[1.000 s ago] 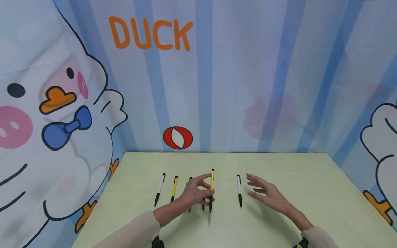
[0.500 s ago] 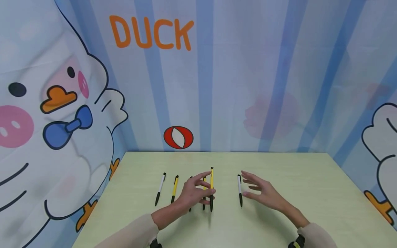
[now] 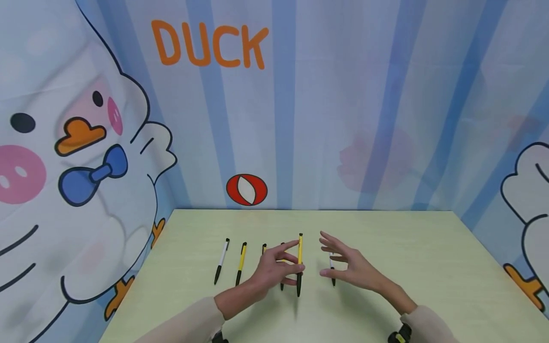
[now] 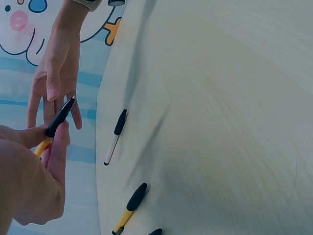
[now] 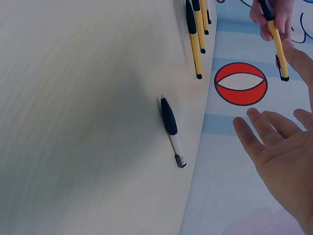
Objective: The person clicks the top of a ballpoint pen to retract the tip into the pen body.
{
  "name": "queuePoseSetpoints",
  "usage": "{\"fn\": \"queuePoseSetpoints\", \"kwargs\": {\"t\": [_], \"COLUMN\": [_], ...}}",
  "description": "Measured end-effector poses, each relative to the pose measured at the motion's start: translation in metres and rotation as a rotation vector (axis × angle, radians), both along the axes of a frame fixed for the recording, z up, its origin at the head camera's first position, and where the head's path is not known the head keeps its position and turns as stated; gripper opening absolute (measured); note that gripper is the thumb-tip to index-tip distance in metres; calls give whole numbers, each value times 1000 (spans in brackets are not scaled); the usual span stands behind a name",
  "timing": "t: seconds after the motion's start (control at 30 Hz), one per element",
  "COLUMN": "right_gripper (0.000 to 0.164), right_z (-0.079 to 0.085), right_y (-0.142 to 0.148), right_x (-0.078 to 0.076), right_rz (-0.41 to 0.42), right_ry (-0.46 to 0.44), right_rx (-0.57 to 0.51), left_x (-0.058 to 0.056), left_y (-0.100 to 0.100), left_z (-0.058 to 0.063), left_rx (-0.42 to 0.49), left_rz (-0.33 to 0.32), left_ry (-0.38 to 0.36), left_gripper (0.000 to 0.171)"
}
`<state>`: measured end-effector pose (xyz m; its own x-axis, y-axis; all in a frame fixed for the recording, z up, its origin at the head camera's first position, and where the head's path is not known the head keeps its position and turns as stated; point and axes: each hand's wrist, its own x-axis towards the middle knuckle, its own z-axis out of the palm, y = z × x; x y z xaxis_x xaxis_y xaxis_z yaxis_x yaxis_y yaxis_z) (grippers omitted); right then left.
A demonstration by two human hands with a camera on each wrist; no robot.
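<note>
My left hand [image 3: 274,271] pinches a yellow pen with a black grip [image 3: 300,250] between thumb and fingers. The pen stands nearly upright above the table, tip down. To its right, my right hand [image 3: 356,267] is held with its fingers spread and holds nothing. Under it lies a white pen with a black grip [image 5: 169,122], partly hidden by the fingers in the head view. In the left wrist view, the held pen's black grip [image 4: 59,119] and metal tip show between thumb and fingers. Another yellow pen [image 3: 282,287] lies behind the left hand, mostly covered.
On the pale table [image 3: 386,228], left of my left hand, lie a white pen [image 3: 221,262], a yellow pen [image 3: 241,262] and a partly hidden pen [image 3: 264,247]. A cartoon duck curtain [image 3: 317,119] hangs along the table's far edge.
My right hand has moved left, from beside the right-hand white pen to over it. My left hand has shifted slightly right with the yellow pen. The pens on the table lie as before.
</note>
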<state>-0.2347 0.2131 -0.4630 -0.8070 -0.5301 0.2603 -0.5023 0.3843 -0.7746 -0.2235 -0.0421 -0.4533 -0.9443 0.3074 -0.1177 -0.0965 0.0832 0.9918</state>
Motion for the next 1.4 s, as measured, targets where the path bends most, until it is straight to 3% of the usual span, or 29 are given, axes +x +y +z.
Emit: {"fn": "queuePoseSetpoints", "kwargs": {"t": [0.23,0.47,0.93,1.27,1.4], "right_gripper": [106,112,115,104,105], "right_z": [3,1,2,2,2], "right_y": [-14,-23,-22,-25,-25], "right_x": [2,3,5,2,1], "right_rz": [79,118,110,152,154], "right_ry": [-33,-60,-56,-112,-104], "right_rx": [-1,-3,-9,-75,-70], "left_x": [3,5,3,4,4], "left_y": [5,7,12,12,12], "left_z": [3,3,3,2,4], "left_rx": [37,64,108,128,121], "left_rz": [-30,-48,-103,-68,-61], "left_ry": [4,11,-29,-94,-83], "left_gripper": [66,66,68,69,68]}}
